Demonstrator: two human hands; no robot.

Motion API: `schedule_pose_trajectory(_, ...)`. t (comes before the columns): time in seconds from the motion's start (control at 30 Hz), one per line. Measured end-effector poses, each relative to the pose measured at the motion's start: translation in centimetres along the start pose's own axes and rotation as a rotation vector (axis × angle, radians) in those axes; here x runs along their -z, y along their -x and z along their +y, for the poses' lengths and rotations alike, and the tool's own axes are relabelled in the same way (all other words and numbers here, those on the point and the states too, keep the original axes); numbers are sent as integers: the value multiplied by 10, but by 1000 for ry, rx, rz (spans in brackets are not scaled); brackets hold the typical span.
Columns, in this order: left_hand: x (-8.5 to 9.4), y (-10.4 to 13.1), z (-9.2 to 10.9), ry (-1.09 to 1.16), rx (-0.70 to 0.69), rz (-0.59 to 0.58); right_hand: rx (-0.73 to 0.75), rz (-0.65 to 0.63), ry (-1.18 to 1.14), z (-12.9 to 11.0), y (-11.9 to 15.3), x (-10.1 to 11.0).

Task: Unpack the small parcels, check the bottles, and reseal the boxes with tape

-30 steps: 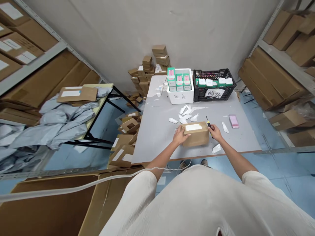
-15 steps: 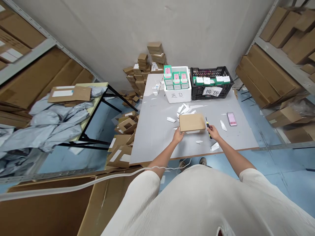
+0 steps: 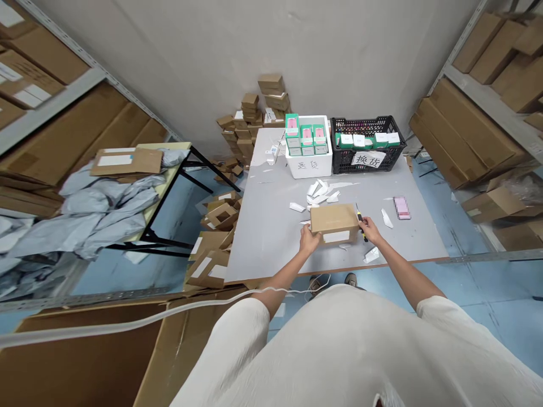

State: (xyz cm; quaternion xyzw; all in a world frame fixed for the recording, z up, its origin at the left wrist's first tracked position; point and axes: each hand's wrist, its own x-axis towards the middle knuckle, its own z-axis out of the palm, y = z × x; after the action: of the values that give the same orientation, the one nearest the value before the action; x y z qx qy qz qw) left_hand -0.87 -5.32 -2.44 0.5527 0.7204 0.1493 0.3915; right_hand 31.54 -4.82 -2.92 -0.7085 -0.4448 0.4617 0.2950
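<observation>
At the table (image 3: 263, 226), before a black crate (image 3: 344, 161) marked 换货 and a white bin (image 3: 324, 168) apparently marked 退货, the left hand (image 3: 309, 240) grips a carton (image 3: 334, 215), its label (image 3: 336, 237) unreadable. Paper scraps (image 3: 319, 193) lie behind; the right hand (image 3: 370, 228) grips a cutter (image 3: 360, 217).

The grey-topped table (image 3: 267, 226) carried a white bin (image 3: 311, 168), black plastic crate (image 3: 344, 160), white scraps (image 3: 321, 199) and a pink rectangular item (image 3: 401, 208).

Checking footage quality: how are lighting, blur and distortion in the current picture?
Head view: soft, fairly even light, no harsh glare on the gray table. Head view: carton reasonably sharp, right-hand shelf boxes softer. Head view: wide-angle distortion seems to tilt the left shelf outward; pink item pixelated.
</observation>
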Motion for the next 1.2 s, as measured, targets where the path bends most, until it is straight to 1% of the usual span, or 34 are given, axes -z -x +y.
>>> schedule_pose_trajectory(0.03, 1, 5, -1, 8, 32, 5, -8, -12, -4, 0, 1, 3)
schedule_pose_trajectory(0.1, 5, 13, -1, 12, 42, -3, -36, -34, -17, -1, 1, 8)
schedule_pose_trajectory(0.17, 11, 16, 1, 12, 42, -7, -56, -53, -35, -4, -1, 10)
schedule_pose_trajectory(0.27, 20, 11, 7, 21, 58, 11, -45, -68, -51, -11, -6, 9)
schedule_pose_trajectory(0.33, 22, 5, 12, 41, 55, 23, -26, -50, -80, -16, -10, 6)
schedule_pose_trajectory(0.4, 22, 0, 16, 67, 25, 26, -14, -24, -122, -21, -14, 4)
schedule_pose_trajectory(0.47, 21, -1, 19, 65, -37, 26, -11, -3, -135, -27, -17, 5)
schedule_pose_trajectory(0.53, 21, 2, 20, 0, -134, 27, -8, 11, -104, -32, -18, 8)
schedule_pose_trajectory(0.63, 22, 12, 22, -190, -312, 14, 28, 0, -32, -40, -16, 14)
schedule_pose_trajectory(0.7, 22, 19, 24, -313, -417, -18, 64, -43, 13, -48, -14, 17)
schedule_pose_trajectory(0.77, 21, 24, 26, -409, -491, -47, 106, -113, 103, -58, -13, 18)
schedule_pose_trajectory(0.87, 19, 29, 30, -501, -541, -61, 222, -245, 351, -79, -17, 13)
schedule_pose_trajectory(0.97, 17, 32, 33, -534, -557, -61, 394, -369, 607, -103, -23, 2)
schedule_pose_trajectory(1.03, 16, 33, 36, -538, -557, -62, 468, -446, 754, -118, -25, -8)
schedule_pose_trajectory(1.1, 15, 35, 38, -531, -551, -64, 493, -508, 902, -134, -26, -19)
schedule_pose_trajectory(1.2, 14, 35, 41, -509, -543, -66, 509, -551, 1071, -154, -24, -32)
